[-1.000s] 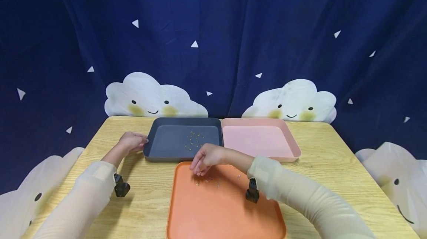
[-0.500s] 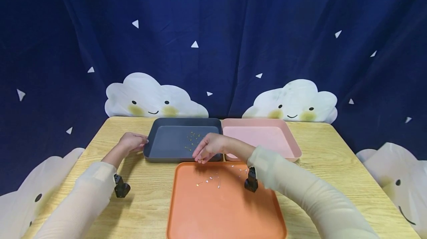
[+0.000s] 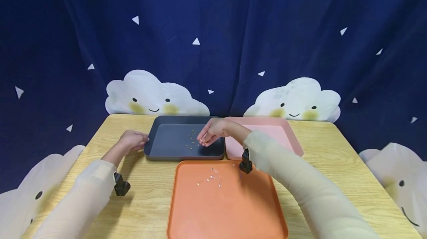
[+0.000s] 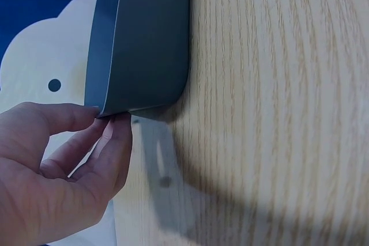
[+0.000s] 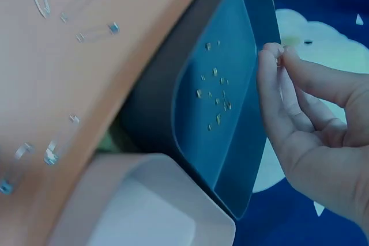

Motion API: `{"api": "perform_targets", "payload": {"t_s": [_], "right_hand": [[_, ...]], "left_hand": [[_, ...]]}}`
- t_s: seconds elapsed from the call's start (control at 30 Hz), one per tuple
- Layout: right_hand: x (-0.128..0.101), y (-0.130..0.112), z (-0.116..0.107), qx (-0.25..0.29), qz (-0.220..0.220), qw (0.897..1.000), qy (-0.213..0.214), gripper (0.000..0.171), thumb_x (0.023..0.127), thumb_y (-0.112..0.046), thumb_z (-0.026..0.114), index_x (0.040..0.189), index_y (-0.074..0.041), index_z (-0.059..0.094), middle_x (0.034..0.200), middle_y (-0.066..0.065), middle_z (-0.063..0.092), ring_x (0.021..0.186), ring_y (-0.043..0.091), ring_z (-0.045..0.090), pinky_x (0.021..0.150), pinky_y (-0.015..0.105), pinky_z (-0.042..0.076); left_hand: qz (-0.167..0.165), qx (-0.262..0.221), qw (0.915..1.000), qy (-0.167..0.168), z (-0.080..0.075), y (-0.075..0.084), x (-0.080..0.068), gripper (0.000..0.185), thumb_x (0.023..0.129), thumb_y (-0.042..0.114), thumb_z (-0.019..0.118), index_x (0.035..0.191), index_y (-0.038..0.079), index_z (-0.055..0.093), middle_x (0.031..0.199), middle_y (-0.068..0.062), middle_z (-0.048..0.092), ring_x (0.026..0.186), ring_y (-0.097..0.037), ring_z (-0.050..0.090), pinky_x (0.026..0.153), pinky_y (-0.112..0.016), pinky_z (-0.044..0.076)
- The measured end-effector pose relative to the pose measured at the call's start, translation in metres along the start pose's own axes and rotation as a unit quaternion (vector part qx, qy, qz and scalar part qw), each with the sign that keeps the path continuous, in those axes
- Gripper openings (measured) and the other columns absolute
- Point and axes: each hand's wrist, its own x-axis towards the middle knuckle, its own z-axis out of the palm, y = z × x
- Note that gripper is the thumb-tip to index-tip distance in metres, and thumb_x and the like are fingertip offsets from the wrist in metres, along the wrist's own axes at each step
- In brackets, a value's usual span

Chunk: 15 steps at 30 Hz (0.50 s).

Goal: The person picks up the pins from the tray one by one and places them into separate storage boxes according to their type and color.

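My left hand (image 3: 131, 140) pinches the left rim of the dark grey tray (image 3: 166, 153), thumb on top and fingers beneath in the left wrist view. Over the right part of that tray hovers my right hand (image 3: 213, 129), its thumb and fingertips together on a small gold safety pin (image 3: 202, 141), mostly hidden by the fingers. Several gold safety pins (image 5: 217, 101) lie scattered on the dark tray's floor. In the orange tray (image 3: 227, 209), nearer the body, several silver safety pins (image 3: 219, 183) lie toward the far side.
A pink tray (image 3: 297, 146) stands against the dark tray's right side, partly behind the right forearm. All three trays rest on a wooden table (image 3: 320, 172). A dark blue curtain (image 3: 213, 57) with clouds hangs behind the table's far edge.
My right hand has risen from the orange tray and moved forward over the dark grey tray, uncovering silver pins. The left hand stays at the dark tray's rim.
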Motion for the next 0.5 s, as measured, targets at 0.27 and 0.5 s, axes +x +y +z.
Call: {"api": "perform_targets", "payload": {"t_s": [0.27,0.5], "right_hand": [[0.016,-0.016,-0.019,-0.024,0.008,0.999,0.023,0.037,0.085,0.016,0.056,0.122,0.016,0.056,0.084,0.012,0.069,0.070,0.014,0.064,0.073,0.027,0.062],[0.031,-0.022,-0.026,-0.042,0.014,0.999,0.031,0.038,0.085,0.015,0.056,0.123,0.015,0.056,0.084,0.012,0.068,0.069,0.013,0.063,0.075,0.026,0.062]], "left_hand": [[-0.001,0.004,1.0000,0.002,-0.002,0.000,0.003,0.047,0.092,0.007,0.052,0.135,-0.012,0.046,0.140,-0.032,0.046,0.074,0.003,0.060,0.079,-0.018,0.059],[0.002,-0.009,1.0000,-0.002,-0.001,-0.001,0.005,0.047,0.092,0.006,0.052,0.135,-0.013,0.046,0.139,-0.032,0.047,0.073,0.004,0.060,0.076,-0.016,0.059]]}}
